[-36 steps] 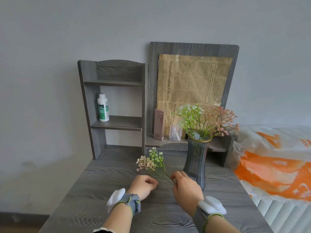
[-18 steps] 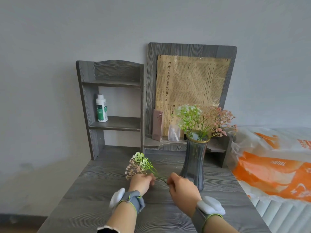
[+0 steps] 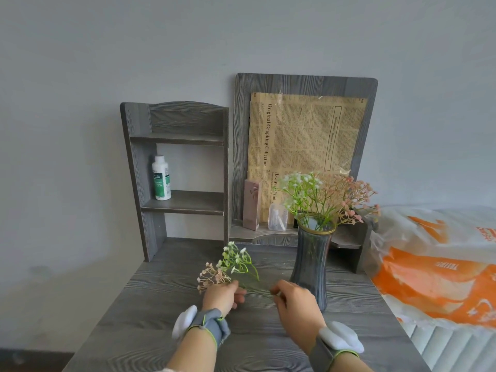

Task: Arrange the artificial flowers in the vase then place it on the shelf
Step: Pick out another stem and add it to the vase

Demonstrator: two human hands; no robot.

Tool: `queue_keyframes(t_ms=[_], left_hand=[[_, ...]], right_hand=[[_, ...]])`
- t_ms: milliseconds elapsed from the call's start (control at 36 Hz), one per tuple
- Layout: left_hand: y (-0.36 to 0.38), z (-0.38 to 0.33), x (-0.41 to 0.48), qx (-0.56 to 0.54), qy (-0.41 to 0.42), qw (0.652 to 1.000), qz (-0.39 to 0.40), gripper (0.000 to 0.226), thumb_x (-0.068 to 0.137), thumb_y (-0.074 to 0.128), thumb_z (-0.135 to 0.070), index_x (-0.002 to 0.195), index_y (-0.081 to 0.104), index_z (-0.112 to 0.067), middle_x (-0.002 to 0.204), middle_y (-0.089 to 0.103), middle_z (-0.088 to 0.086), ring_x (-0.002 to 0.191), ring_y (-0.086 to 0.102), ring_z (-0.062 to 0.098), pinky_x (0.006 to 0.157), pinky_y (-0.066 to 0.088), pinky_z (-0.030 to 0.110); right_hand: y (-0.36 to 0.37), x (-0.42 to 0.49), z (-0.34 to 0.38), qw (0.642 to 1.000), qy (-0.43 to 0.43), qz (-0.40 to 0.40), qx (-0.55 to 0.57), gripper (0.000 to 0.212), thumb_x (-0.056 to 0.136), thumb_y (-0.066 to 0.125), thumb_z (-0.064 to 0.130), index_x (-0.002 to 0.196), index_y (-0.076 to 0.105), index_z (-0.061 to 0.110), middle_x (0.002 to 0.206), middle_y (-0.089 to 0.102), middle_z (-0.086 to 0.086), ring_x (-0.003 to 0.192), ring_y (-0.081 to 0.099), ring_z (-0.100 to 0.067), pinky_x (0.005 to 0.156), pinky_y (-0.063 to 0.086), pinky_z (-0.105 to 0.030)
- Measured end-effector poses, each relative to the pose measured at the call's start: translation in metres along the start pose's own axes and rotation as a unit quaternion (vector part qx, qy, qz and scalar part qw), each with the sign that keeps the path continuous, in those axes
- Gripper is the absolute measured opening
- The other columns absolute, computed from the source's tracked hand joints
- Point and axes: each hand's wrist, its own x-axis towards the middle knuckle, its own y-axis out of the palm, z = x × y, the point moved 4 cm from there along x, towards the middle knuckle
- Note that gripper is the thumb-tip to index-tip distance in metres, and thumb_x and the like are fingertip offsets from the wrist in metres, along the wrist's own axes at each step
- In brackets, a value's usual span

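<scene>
The grey table (image 3: 166, 304) bears the dark vase (image 3: 311, 264), which stands upright. Behind and left of the vase is the shelf (image 3: 185, 202). White and pink flowers (image 3: 322, 194) sit in the vase. Left of the vase are two loose sprigs (image 3: 233, 264) — one white, one pink. The left hand (image 3: 221, 295) curls round their stems near the blooms, and the right hand (image 3: 298, 302), just beside the vase's foot, pinches the stem ends.
</scene>
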Motion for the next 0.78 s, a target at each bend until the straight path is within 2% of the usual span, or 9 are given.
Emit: queue_keyframes(t_ms=[56, 194, 250, 333, 500, 611, 722, 778], left_hand=[[0.0, 0.0, 0.001, 0.002, -0.006, 1.0, 0.001, 0.039, 0.101, 0.038, -0.025, 0.099, 0.071, -0.004, 0.033, 0.054, -0.014, 0.023, 0.039, 0.0, 0.033, 0.027, 0.01], [0.001, 0.004, 0.006, -0.019, -0.01, 1.0, -0.005, 0.044, 0.102, 0.035, -0.024, 0.103, 0.069, 0.005, 0.031, 0.053, -0.012, 0.021, 0.038, 0.001, 0.029, 0.026, 0.008], [0.002, 0.006, 0.009, -0.024, -0.007, 1.0, -0.015, 0.045, 0.102, 0.035, -0.024, 0.088, 0.071, -0.001, 0.03, 0.052, -0.011, 0.021, 0.038, 0.001, 0.029, 0.026, 0.009], [0.005, 0.009, 0.013, -0.027, 0.0, 0.999, -0.026, 0.049, 0.102, 0.035, -0.023, 0.063, 0.062, -0.014, 0.03, 0.052, -0.01, 0.021, 0.037, 0.001, 0.029, 0.024, 0.011], [0.004, 0.014, 0.018, -0.004, 0.016, 0.999, -0.038, 0.056, 0.102, 0.035, -0.027, 0.054, 0.062, -0.016, 0.029, 0.051, -0.008, 0.025, 0.039, 0.003, 0.036, 0.027, 0.017], [0.003, 0.015, 0.02, 0.008, 0.032, 0.998, -0.057, 0.059, 0.1, 0.042, -0.029, 0.045, 0.061, -0.018, 0.028, 0.05, -0.006, 0.037, 0.044, 0.012, 0.044, 0.033, 0.021], [0.003, 0.016, 0.021, 0.02, 0.04, 0.997, -0.057, 0.067, 0.096, 0.048, -0.035, 0.033, 0.06, -0.019, 0.032, 0.054, -0.004, 0.041, 0.046, 0.014, 0.05, 0.035, 0.024], [0.003, 0.015, 0.022, 0.019, 0.039, 0.998, -0.048, 0.063, 0.096, 0.05, -0.034, 0.036, 0.062, -0.019, 0.034, 0.055, -0.005, 0.039, 0.046, 0.012, 0.05, 0.035, 0.024]], right_hand=[[-0.003, 0.0, 0.0, 1.0, -0.001, -0.019, 0.01, 0.019, 0.094, 0.048, 0.021, 0.106, 0.062, 0.02, 0.109, 0.066, 0.003, 0.102, 0.061, -0.024, 0.08, 0.044, -0.03], [-0.009, -0.002, 0.002, 0.999, -0.008, -0.034, 0.014, 0.017, 0.096, 0.047, 0.022, 0.104, 0.061, 0.018, 0.107, 0.066, 0.0, 0.1, 0.06, -0.027, 0.079, 0.044, -0.031], [-0.011, -0.003, 0.003, 0.999, -0.002, -0.041, 0.002, 0.018, 0.097, 0.045, 0.027, 0.106, 0.059, 0.022, 0.11, 0.065, 0.005, 0.102, 0.06, -0.026, 0.079, 0.045, -0.03], [-0.015, -0.004, 0.004, 0.999, -0.001, -0.047, -0.019, 0.019, 0.097, 0.042, 0.031, 0.108, 0.057, 0.026, 0.112, 0.064, 0.01, 0.105, 0.06, -0.023, 0.078, 0.044, -0.029], [-0.018, -0.006, 0.006, 0.998, -0.016, -0.056, -0.009, 0.017, 0.097, 0.045, 0.032, 0.106, 0.058, 0.025, 0.108, 0.066, 0.009, 0.101, 0.06, -0.021, 0.075, 0.043, -0.029], [-0.02, -0.006, 0.004, 0.998, -0.016, -0.061, -0.005, 0.015, 0.095, 0.047, 0.032, 0.103, 0.058, 0.024, 0.102, 0.069, 0.004, 0.099, 0.061, -0.025, 0.074, 0.043, -0.031], [-0.021, -0.005, 0.003, 0.998, -0.021, -0.057, 0.001, 0.015, 0.095, 0.047, 0.032, 0.103, 0.056, 0.024, 0.096, 0.07, 0.0, 0.095, 0.061, -0.027, 0.073, 0.043, -0.033], [-0.023, -0.005, 0.002, 0.998, -0.02, -0.058, 0.002, 0.014, 0.095, 0.046, 0.032, 0.102, 0.055, 0.023, 0.093, 0.07, -0.001, 0.093, 0.061, -0.027, 0.073, 0.043, -0.033]])
